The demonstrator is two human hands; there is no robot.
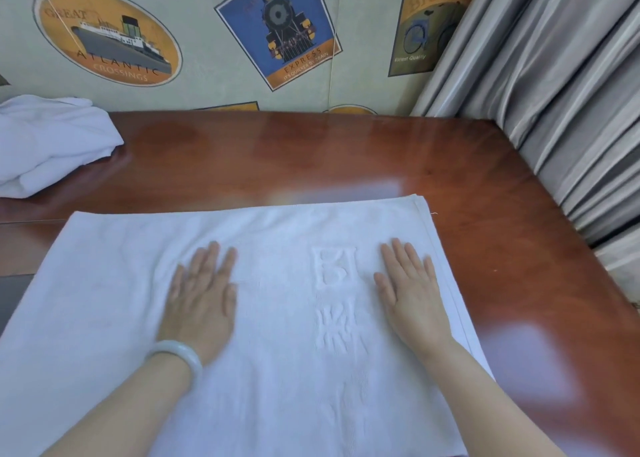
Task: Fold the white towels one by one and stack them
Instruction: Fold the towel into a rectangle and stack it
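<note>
**Inspector:** State the item and its position.

**Operator:** The white towel [104, 283] lies spread flat on the wooden table [346, 158]. It fills the 6 o'clock half of my view and runs off the near edge of the frame. Its woven lettering [332, 300] faces up near the middle. At the 3 o'clock edge I see stacked layer edges, so I judge it already folded once.

**Inspector:** Hands?

**Operator:** My left hand [201, 293] and right hand [412, 290] both rest palm down on the cloth, fingers straight and pointing to 12 o'clock. Neither grasps anything; they only press. The left sits at 9 o'clock of the lettering and the right at 3 o'clock, well apart. A pale bangle [176, 356] is on the left wrist.

**Inspector:** Handling properties?

**Operator:** In my judgement it is light, soft and limp, and not fragile. The textured face should grip well under the fingers. The polished tabletop looks slick, so the whole piece may slide if pushed sideways, and the layers may creep apart.

**Inspector:** Recommended hold?

**Operator:** I would pinch the two corners of the 3 o'clock edge, all layers together, and carry it across evenly.

**Inspector:** Other items?

**Operator:** A crumpled towel heap [52, 144] sits at 10 o'clock on the table. A grey curtain [554, 92] hangs at 2 o'clock.
</note>
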